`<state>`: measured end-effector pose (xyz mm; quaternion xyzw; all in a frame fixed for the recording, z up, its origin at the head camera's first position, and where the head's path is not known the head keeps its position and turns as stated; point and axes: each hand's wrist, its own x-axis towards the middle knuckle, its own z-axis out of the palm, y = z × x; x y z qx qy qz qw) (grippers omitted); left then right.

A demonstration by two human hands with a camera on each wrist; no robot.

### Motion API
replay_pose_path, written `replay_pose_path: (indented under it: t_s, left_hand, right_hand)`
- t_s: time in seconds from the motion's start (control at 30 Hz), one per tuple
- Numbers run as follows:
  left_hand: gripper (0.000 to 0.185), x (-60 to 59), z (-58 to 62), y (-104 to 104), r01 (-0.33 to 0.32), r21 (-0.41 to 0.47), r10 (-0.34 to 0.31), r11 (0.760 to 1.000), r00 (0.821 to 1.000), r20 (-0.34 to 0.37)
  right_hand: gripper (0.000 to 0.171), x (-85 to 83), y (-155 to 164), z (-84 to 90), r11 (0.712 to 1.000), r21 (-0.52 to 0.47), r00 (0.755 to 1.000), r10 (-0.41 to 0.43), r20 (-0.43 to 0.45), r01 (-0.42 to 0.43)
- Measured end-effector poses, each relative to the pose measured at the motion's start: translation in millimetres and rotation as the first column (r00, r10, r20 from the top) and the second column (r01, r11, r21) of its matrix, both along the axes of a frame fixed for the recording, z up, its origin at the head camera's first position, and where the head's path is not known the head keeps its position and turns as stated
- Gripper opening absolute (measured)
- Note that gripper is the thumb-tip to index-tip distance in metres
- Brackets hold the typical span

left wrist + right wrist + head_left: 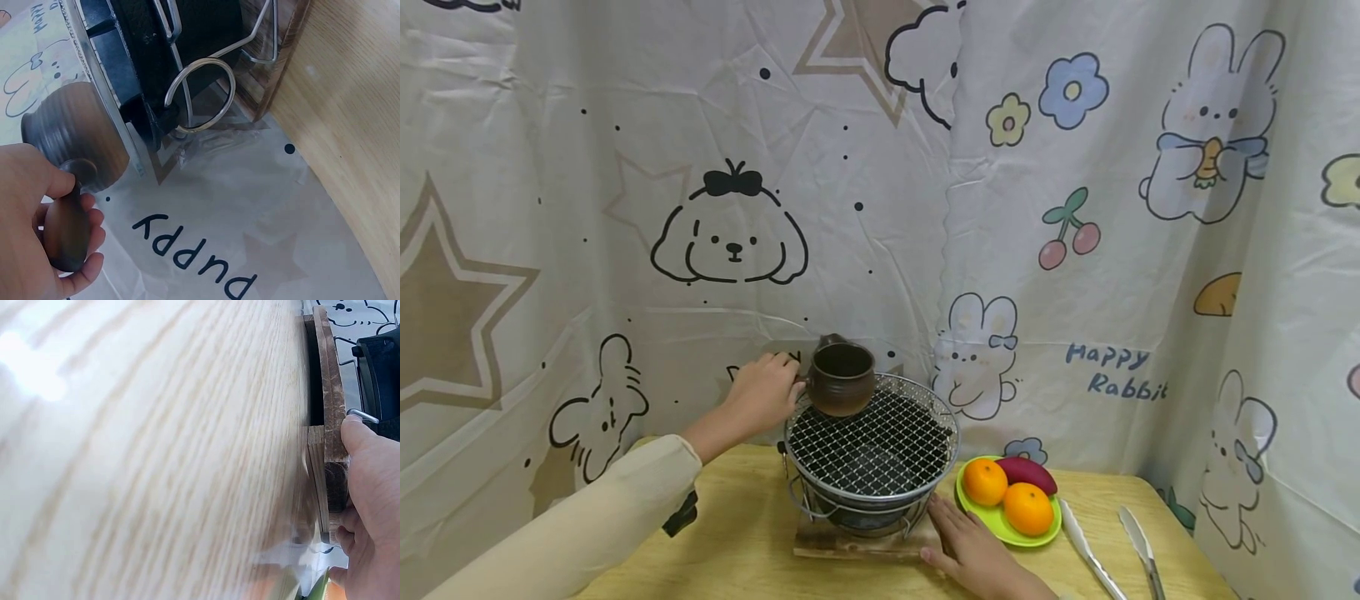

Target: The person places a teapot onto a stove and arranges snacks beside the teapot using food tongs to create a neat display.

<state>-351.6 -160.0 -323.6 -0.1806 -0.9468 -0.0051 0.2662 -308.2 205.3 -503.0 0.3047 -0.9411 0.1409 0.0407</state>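
Head view, pot (842,385) clamped by handle (66,234) in left hand (762,388), right hand (973,546) gripping board (850,543)

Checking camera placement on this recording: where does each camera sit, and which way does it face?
Head: worn on the head, facing forward and down at the grill and pot; left hand, right hand and a sleeve show.
Left wrist: worn there, facing the pot's handle and the grill's side; the left hand shows.
Right wrist: worn there, looking low across the table at the wooden board; the right hand shows.
Shared: head and left wrist both show the pot.
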Motion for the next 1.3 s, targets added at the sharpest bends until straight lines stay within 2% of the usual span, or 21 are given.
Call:
replay_pose_path:
  t_s: [0.73,1.3]
  left_hand:
    - [0.029,1.3,0.0,3.3,-0.024,-0.006,0.024,1.0,1.0,-0.003]
    - [0.027,0.0,-1.2,4.4,-0.013,-0.021,0.012,1.0,1.0,-0.027]
  right_hand:
    - [0.079,-0.1,0.2,0.1,1.0,-0.004,1.0,-0.004,0.017,0.004]
    - [0.079,-0.7,0.5,-1.6,1.0,-0.004,1.0,-0.004,0.013,0.004]
